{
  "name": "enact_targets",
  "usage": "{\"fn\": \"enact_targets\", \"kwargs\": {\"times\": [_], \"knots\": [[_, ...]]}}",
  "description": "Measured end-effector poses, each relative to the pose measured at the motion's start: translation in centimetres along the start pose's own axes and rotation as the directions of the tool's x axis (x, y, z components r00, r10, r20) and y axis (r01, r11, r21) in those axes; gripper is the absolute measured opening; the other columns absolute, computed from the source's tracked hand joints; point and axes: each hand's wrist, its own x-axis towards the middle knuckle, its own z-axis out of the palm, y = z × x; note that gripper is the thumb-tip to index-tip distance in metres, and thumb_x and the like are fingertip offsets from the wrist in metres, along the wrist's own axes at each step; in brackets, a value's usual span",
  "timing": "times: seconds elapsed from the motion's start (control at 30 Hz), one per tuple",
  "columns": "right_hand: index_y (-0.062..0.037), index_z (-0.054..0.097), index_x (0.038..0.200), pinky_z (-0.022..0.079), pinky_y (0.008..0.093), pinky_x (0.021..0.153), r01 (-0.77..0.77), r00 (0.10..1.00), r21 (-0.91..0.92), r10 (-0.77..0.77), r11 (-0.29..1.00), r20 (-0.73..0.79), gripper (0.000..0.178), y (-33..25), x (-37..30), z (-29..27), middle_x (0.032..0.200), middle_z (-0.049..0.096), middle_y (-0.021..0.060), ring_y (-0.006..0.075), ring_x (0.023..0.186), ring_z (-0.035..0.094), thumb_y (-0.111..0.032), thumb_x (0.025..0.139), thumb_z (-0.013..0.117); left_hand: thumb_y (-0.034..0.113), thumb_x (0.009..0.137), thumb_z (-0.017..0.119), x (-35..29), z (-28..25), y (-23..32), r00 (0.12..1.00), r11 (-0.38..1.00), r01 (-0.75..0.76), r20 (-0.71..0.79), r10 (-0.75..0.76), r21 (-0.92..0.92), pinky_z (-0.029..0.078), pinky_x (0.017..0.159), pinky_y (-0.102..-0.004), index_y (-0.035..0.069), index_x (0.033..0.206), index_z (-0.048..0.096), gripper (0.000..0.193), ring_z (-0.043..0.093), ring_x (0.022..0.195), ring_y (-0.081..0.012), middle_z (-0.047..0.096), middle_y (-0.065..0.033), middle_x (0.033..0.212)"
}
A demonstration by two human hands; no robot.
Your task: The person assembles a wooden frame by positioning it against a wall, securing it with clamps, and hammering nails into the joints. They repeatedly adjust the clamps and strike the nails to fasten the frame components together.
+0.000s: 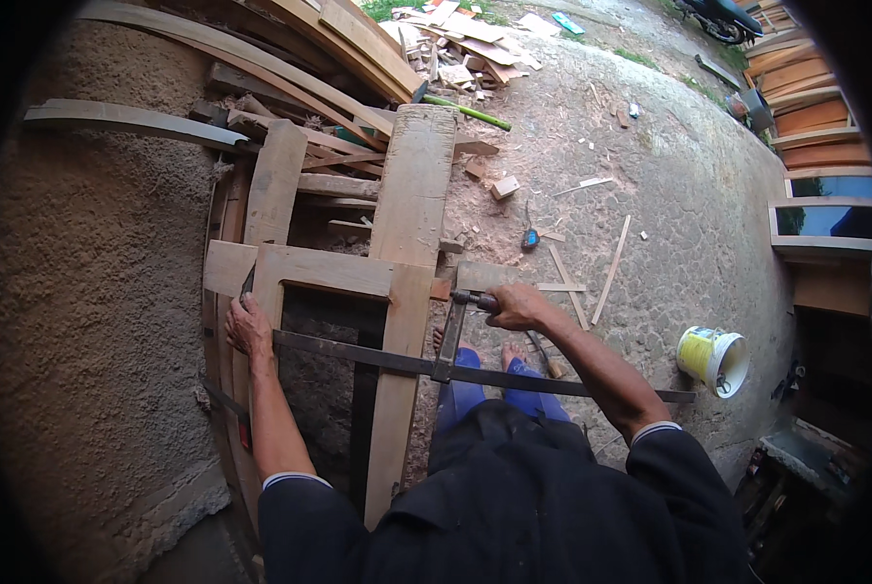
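Observation:
A long dark metal bar clamp (358, 353) lies across a wooden frame (333, 270) of joined boards. My right hand (519, 308) is closed round the clamp's screw handle, to the right of the frame. A small reddish wood block (441, 289) sits between the screw end and the frame's right upright. At the left upright, my left hand (249, 326) has its fingers curled at the clamp's dark far jaw (249, 281); the fingertips are partly hidden. A wide plank (417, 185) runs away from me beneath the frame.
A rough wall (114, 292) rises close on the left. Stacked boards (358, 44) and wood scraps (455, 49) lie at the far end. On the ground are a blue-and-black tape measure (530, 238), thin wood strips (611, 271) and a tipped white-and-yellow bucket (712, 360).

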Motion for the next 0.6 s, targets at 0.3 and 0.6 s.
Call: {"fn": "enact_targets", "kwargs": {"times": [0.3, 0.6], "knots": [[-0.0137, 0.057, 0.133, 0.050, 0.0470, 0.085, 0.138, 0.806, -0.097, -0.168, 0.986, -0.568, 0.059, 0.9, -8.2, 0.5, 0.104, 0.065, 0.0121, 0.0347, 0.100, 0.064, -0.044, 0.085, 0.074, 0.038, 0.101, 0.055, -13.9, -2.9, 3.9, 0.872, 0.910, -0.364, -0.416, 0.258, -0.197, 0.032, 0.115, -0.0530, 0.003, 0.146, 0.048, 0.057, 0.044, 0.137, -0.0402, 0.048, -0.0199, 0.150], [-0.0114, 0.066, 0.120, 0.055, 0.0450, 0.081, 0.402, 0.904, 0.219, -0.348, 0.889, -0.248, 0.031, 2.3, -20.6, 16.0, 0.095, 0.066, 0.0126, 0.0341, 0.092, 0.067, -0.028, 0.094, 0.066, 0.017, 0.097, 0.060, -41.5, -4.2, 9.5, 0.597, 0.381, -0.727, -0.252, 0.762, -0.571, 0.037, 0.110, -0.0499, -0.001, 0.135, 0.055, 0.043, 0.048, 0.130, -0.0404, 0.054, -0.0210, 0.139]]}}
